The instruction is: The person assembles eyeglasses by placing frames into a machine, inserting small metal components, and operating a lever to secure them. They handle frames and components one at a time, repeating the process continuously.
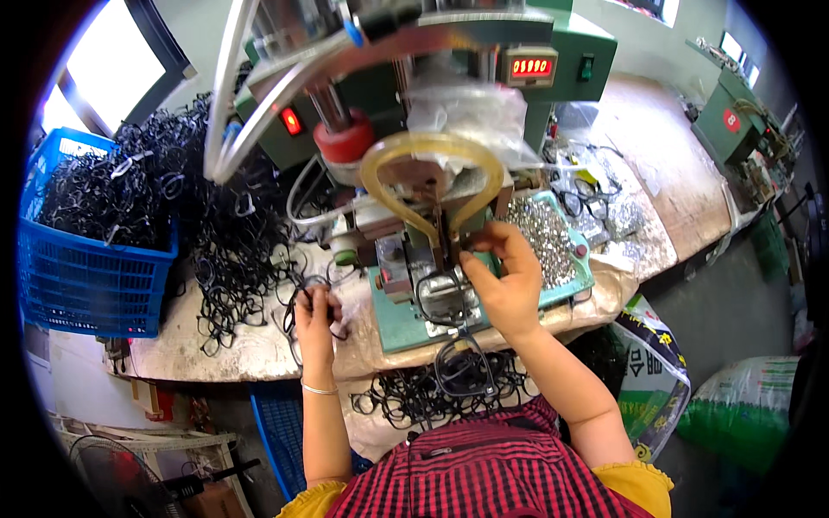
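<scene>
My right hand holds a black eyeglass frame against the metal fixture of a green press machine, its fingers pinched at the frame's upper edge under the tool head. Over to the left, my left hand is closed on another black eyeglass frame at the edge of a loose heap of frames on the bench. A yellowish hose loop hangs above the fixture. More black frames lie piled in my lap area below the bench edge.
A blue plastic crate full of black frames stands at the left. A teal tray of small silvery parts sits right of the fixture. A second green machine stands far right; printed sacks rest on the floor.
</scene>
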Action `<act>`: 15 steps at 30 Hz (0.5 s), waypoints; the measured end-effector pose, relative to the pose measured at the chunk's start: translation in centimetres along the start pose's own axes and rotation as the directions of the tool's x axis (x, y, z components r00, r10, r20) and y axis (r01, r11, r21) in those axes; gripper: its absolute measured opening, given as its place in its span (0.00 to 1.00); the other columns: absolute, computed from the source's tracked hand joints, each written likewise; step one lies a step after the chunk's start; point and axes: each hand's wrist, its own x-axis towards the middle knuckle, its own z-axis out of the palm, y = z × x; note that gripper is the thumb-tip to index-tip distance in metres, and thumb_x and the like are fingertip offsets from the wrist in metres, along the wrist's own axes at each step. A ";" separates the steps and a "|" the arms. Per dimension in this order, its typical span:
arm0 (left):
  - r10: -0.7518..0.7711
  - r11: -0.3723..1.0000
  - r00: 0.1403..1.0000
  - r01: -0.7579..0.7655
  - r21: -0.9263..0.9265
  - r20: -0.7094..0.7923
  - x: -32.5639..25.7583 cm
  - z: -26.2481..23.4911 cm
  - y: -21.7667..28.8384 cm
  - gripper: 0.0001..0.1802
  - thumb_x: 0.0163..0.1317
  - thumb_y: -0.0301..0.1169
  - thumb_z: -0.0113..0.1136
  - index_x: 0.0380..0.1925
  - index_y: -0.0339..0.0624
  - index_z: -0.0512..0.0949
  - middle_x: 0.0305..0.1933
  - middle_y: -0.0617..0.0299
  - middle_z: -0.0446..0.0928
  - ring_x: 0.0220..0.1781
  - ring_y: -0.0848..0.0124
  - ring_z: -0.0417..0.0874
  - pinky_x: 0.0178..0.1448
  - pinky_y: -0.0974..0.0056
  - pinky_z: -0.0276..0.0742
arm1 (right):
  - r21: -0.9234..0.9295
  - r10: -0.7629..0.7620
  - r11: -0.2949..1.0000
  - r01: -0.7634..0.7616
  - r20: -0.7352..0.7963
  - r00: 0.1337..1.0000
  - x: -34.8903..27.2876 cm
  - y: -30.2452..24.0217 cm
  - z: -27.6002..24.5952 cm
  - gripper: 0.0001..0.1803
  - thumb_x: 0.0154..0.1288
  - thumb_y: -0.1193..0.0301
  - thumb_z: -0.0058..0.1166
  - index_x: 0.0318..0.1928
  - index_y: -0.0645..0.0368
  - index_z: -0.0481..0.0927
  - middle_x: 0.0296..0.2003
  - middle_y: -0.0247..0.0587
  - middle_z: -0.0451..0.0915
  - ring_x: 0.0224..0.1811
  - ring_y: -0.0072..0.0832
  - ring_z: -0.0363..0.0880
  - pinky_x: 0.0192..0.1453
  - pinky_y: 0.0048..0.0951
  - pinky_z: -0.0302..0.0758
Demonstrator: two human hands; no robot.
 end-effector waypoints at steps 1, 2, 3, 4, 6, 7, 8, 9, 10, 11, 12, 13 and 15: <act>0.016 0.995 1.000 -0.014 -0.096 0.017 -0.9 1.5 1.5 0.14 0.79 0.39 0.47 0.46 0.39 0.72 0.35 0.58 0.80 0.34 0.71 0.81 0.41 0.67 0.80 | 0.012 0.037 0.999 -0.037 -0.003 0.999 -0.2 -0.1 0.0 0.20 0.59 0.80 0.63 0.53 0.66 0.76 0.38 0.38 0.82 0.44 0.23 0.80 0.54 0.25 0.75; 0.090 0.980 0.994 -0.077 -0.184 0.060 -1.6 2.8 3.4 0.15 0.79 0.41 0.45 0.45 0.39 0.71 0.37 0.54 0.81 0.35 0.67 0.83 0.43 0.63 0.82 | 0.033 0.050 0.998 -0.050 -0.002 0.999 0.1 -0.2 0.1 0.22 0.60 0.80 0.63 0.55 0.66 0.75 0.38 0.37 0.82 0.45 0.21 0.80 0.55 0.25 0.75; 0.176 0.951 0.980 -0.144 -0.275 0.098 -2.3 4.2 5.8 0.16 0.80 0.43 0.43 0.45 0.40 0.70 0.40 0.50 0.82 0.37 0.63 0.85 0.45 0.59 0.84 | 0.041 0.050 0.998 -0.052 0.032 0.998 0.4 -0.3 0.1 0.23 0.60 0.80 0.63 0.55 0.66 0.74 0.40 0.38 0.81 0.45 0.21 0.80 0.56 0.24 0.74; 0.306 0.904 0.940 -0.236 -0.356 0.152 -3.2 5.7 8.9 0.16 0.80 0.42 0.41 0.45 0.39 0.68 0.41 0.47 0.81 0.38 0.61 0.85 0.47 0.57 0.85 | 0.047 0.056 0.997 -0.059 0.063 0.996 0.5 -0.5 0.1 0.23 0.59 0.80 0.62 0.56 0.66 0.73 0.41 0.38 0.81 0.46 0.22 0.80 0.57 0.24 0.74; 0.556 0.808 0.805 -0.465 -0.361 0.206 -4.7 8.4 13.8 0.15 0.81 0.40 0.37 0.46 0.37 0.64 0.42 0.43 0.80 0.39 0.58 0.86 0.47 0.55 0.86 | 0.185 0.114 0.973 -0.136 0.123 0.986 0.5 -1.3 0.5 0.26 0.59 0.81 0.62 0.58 0.66 0.71 0.44 0.40 0.81 0.47 0.21 0.80 0.58 0.23 0.73; 0.667 0.743 0.709 -0.609 -0.279 0.229 -5.3 9.9 15.6 0.14 0.81 0.38 0.35 0.46 0.36 0.62 0.42 0.41 0.80 0.39 0.58 0.86 0.47 0.56 0.86 | 0.217 0.128 0.964 -0.152 0.124 0.984 0.5 -1.8 0.8 0.26 0.59 0.81 0.62 0.58 0.67 0.71 0.45 0.40 0.81 0.47 0.21 0.80 0.58 0.23 0.73; 0.680 0.733 0.705 -0.654 -0.187 0.199 -5.6 11.2 17.1 0.13 0.81 0.35 0.34 0.47 0.34 0.61 0.41 0.40 0.80 0.37 0.57 0.86 0.46 0.59 0.86 | 0.252 0.147 0.951 -0.177 0.131 0.980 0.5 -2.4 1.3 0.26 0.59 0.81 0.62 0.58 0.67 0.71 0.45 0.40 0.80 0.47 0.21 0.80 0.58 0.23 0.73; 0.653 0.757 0.737 -0.638 -0.139 0.175 -5.2 12.2 18.0 0.12 0.82 0.34 0.32 0.46 0.34 0.61 0.41 0.41 0.80 0.36 0.58 0.85 0.45 0.60 0.85 | 0.286 0.169 0.937 -0.202 0.138 0.976 0.3 -2.7 1.5 0.26 0.59 0.81 0.61 0.59 0.67 0.70 0.46 0.40 0.80 0.47 0.21 0.80 0.58 0.23 0.73; 0.628 0.778 0.763 -0.605 -0.171 0.157 -5.4 12.3 18.4 0.13 0.82 0.34 0.31 0.46 0.34 0.61 0.40 0.41 0.80 0.35 0.59 0.85 0.44 0.61 0.85 | 0.306 0.196 0.924 -0.231 0.143 0.970 0.2 -2.8 1.6 0.27 0.60 0.81 0.61 0.60 0.68 0.70 0.49 0.43 0.80 0.50 0.24 0.80 0.59 0.26 0.73; 0.599 0.797 0.788 -0.570 -0.202 0.142 -5.5 12.3 18.5 0.13 0.82 0.34 0.30 0.47 0.34 0.61 0.39 0.41 0.80 0.33 0.60 0.84 0.42 0.62 0.84 | 0.217 0.156 0.958 -0.187 0.153 0.976 0.0 -3.4 1.4 0.27 0.60 0.80 0.60 0.61 0.68 0.69 0.50 0.44 0.81 0.52 0.25 0.80 0.60 0.27 0.73; 0.599 0.800 0.782 -0.578 -0.159 0.172 -5.9 12.3 18.0 0.15 0.82 0.37 0.29 0.45 0.36 0.62 0.35 0.43 0.80 0.29 0.61 0.83 0.39 0.64 0.82 | 0.129 0.119 0.982 -0.140 0.156 0.980 -0.1 -4.4 0.9 0.28 0.60 0.80 0.60 0.61 0.69 0.68 0.51 0.45 0.81 0.53 0.27 0.80 0.61 0.29 0.73; 0.534 0.842 0.803 -0.474 -0.260 0.266 -7.0 12.1 17.8 0.18 0.81 0.42 0.30 0.42 0.38 0.62 0.30 0.42 0.80 0.25 0.62 0.81 0.35 0.64 0.80 | 0.039 0.087 0.995 -0.095 0.175 0.981 -0.4 -5.4 0.7 0.29 0.61 0.80 0.59 0.62 0.69 0.68 0.52 0.46 0.81 0.55 0.28 0.80 0.62 0.31 0.73; 0.122 0.982 0.797 -0.011 -0.188 0.591 -9.2 12.0 17.4 0.18 0.79 0.45 0.36 0.44 0.40 0.63 0.28 0.36 0.81 0.23 0.56 0.81 0.33 0.59 0.82 | -0.108 0.049 0.994 -0.031 0.175 0.983 -0.4 -5.9 -0.6 0.22 0.60 0.78 0.58 0.56 0.65 0.77 0.53 0.50 0.82 0.59 0.40 0.79 0.66 0.38 0.71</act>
